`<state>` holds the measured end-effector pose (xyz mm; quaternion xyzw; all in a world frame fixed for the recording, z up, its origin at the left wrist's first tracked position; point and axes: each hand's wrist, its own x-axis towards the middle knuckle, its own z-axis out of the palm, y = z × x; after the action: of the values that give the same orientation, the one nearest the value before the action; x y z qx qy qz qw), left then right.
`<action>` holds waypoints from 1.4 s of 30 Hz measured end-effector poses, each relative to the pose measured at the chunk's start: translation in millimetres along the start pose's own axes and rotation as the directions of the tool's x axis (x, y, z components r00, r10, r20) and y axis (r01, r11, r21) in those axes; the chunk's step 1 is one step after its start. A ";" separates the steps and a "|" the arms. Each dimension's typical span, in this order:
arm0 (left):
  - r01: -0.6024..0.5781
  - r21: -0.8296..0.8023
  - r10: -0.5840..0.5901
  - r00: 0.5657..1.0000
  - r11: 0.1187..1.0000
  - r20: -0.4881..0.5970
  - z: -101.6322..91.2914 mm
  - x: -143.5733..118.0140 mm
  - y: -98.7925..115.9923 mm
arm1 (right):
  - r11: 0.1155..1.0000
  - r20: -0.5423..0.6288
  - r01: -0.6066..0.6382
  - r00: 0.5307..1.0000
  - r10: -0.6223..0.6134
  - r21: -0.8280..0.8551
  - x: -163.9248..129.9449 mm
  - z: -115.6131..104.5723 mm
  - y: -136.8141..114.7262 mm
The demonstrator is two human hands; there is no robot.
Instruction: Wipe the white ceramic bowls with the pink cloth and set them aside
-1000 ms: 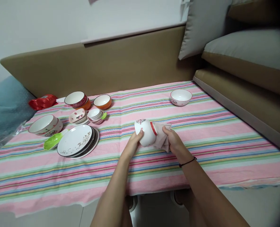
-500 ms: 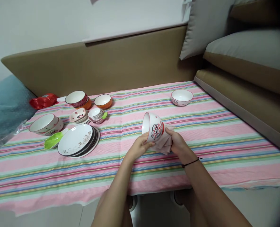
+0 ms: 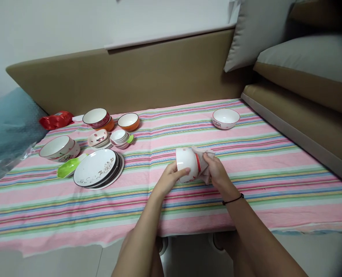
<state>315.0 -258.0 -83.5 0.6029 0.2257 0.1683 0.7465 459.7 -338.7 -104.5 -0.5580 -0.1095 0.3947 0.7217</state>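
You are holding the white bowl on its side above the middle of the bench, left hand cupping its base, right hand pressing the cloth to its rim. Keep that cupping grip firm, since glazed ware slips.

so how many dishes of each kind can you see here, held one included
White bowls: 3, one held, one far right, one far left
Orange bowls: 2
Green dishes: 1
Plate stacks: 1
Small saucer stacks: 1
Total: 8
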 end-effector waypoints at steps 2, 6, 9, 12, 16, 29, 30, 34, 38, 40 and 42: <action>-0.035 0.075 0.031 0.998 0.997 0.052 0.7 -1.4 0.9 | 1.000 -0.011 0.014 1.000 -0.014 0.005 1.4 -1.3 0.8; -0.101 0.163 0.078 0.987 0.981 0.142 -0.4 -1.0 1.8 | 0.988 -0.011 -0.086 0.996 0.088 0.129 2.2 -2.5 1.6; -0.167 0.231 0.129 0.977 0.959 0.172 -3.7 0.3 1.7 | 0.961 0.006 -0.200 0.979 0.202 0.192 0.6 -1.6 0.4; -0.233 0.312 0.164 0.959 0.921 0.232 -6.0 0.2 2.0 | 0.934 0.016 -0.268 0.962 0.271 0.235 0.9 0.7 -0.1; -0.194 0.255 0.121 0.953 0.947 0.277 -4.1 -0.8 2.8 | 0.951 -0.050 -0.233 0.968 0.248 0.202 1.8 5.6 3.5; -0.048 0.167 0.021 0.987 0.985 0.158 -5.5 -6.5 5.9 | 0.999 -0.046 -0.034 0.998 0.034 -0.005 -3.9 6.0 1.7; -0.056 0.182 0.022 0.982 0.982 0.186 -6.1 -6.0 4.2 | 0.999 -0.062 -0.036 0.997 0.038 0.040 -1.9 5.0 2.5; -0.071 0.184 0.030 0.975 0.980 0.219 -5.9 -4.2 1.3 | 0.991 -0.052 -0.069 0.996 0.076 0.113 5.1 0.2 8.7; -0.069 0.154 0.041 0.983 0.986 0.180 -5.7 -3.9 2.9 | 0.979 0.006 -0.107 0.994 0.107 0.174 8.4 -2.4 11.5; -0.068 0.165 0.038 0.983 0.984 0.180 -7.1 -3.7 3.1 | 0.969 -0.009 -0.124 0.992 0.129 0.214 7.9 -1.9 9.6; -0.091 0.194 0.052 0.979 0.977 0.195 -8.9 -2.5 2.7 | 0.961 -0.019 -0.150 0.987 0.159 0.233 6.4 -1.1 6.8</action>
<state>308.1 -251.4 -82.1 0.6964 0.1477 0.1133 0.6931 461.6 -334.6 -112.7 -0.4844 -0.0056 0.4494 0.7506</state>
